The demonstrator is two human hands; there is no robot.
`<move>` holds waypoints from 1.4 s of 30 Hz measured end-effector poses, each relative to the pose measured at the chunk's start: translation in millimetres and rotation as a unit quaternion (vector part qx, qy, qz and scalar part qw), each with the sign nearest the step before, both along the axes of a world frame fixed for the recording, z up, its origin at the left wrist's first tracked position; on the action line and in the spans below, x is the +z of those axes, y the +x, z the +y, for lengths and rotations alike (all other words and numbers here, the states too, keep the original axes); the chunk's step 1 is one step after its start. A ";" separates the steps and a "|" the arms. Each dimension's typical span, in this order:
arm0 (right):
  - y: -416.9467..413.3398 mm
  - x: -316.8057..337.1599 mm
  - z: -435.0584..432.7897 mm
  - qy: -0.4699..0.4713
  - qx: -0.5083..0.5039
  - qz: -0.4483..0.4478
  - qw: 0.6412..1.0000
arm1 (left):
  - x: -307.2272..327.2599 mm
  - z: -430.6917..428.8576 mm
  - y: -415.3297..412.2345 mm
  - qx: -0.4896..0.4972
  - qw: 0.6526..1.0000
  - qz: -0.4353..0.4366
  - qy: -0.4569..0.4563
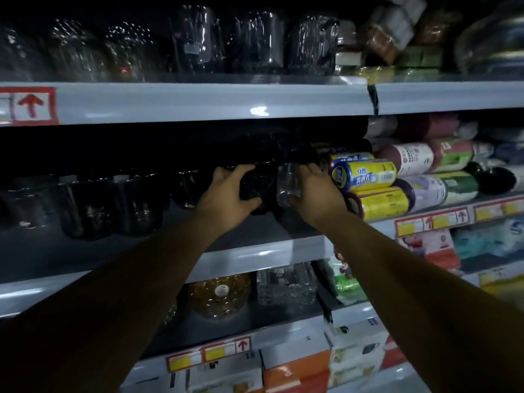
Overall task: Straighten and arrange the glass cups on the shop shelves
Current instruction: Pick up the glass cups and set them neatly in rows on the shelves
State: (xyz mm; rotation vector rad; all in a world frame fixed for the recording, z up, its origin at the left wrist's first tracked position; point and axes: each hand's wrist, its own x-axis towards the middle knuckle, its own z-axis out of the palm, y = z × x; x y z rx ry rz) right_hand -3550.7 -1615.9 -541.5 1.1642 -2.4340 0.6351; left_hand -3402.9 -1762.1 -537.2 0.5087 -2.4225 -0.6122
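So the clear glass cup [287, 181] sat upright a bit back from the shelf [255, 252] front edge, touching a darker cup [256, 191] on its left. The right hand [314, 194] was wrapped round the clear one and the left hand [226, 194] gripped the dark one, each from the outer side.

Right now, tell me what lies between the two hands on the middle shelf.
Head view: two cups stand side by side, a dark-looking cup held by the left hand and a clear cup held by the right hand.
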 end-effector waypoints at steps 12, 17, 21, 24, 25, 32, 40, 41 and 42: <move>12.6 10.1 11.5 -0.037 0.016 -0.022 0.999 | -0.2 1.6 0.5 0.026 0.999 0.032 0.010; 35.7 7.7 33.1 -0.060 0.079 -0.039 0.994 | -6.4 -4.0 23.2 0.001 0.993 0.061 0.102; 40.8 -5.5 31.7 -0.149 0.059 -0.135 0.978 | -9.7 -1.9 32.5 0.006 0.964 0.086 0.251; 40.2 -16.4 17.5 -0.191 0.064 -0.316 0.927 | -11.7 -0.1 29.8 -0.002 0.959 0.044 0.279; 41.0 -18.7 12.7 -0.185 0.062 -0.331 0.923 | -13.6 0.7 27.2 -0.002 0.961 0.042 0.275; 48.5 -17.9 0.5 -0.247 0.031 -0.352 0.902 | -12.0 10.8 30.7 0.021 0.936 0.111 0.335; 127.4 9.1 9.7 -0.304 0.100 -0.491 0.811 | 9.1 15.9 122.0 -0.039 0.891 0.178 0.416; 139.9 13.7 9.4 -0.303 0.110 -0.502 0.803 | 11.0 15.1 138.9 -0.038 0.887 0.188 0.420; 153.7 18.8 8.8 -0.296 0.121 -0.509 0.799 | 12.5 13.6 156.5 -0.032 0.885 0.197 0.421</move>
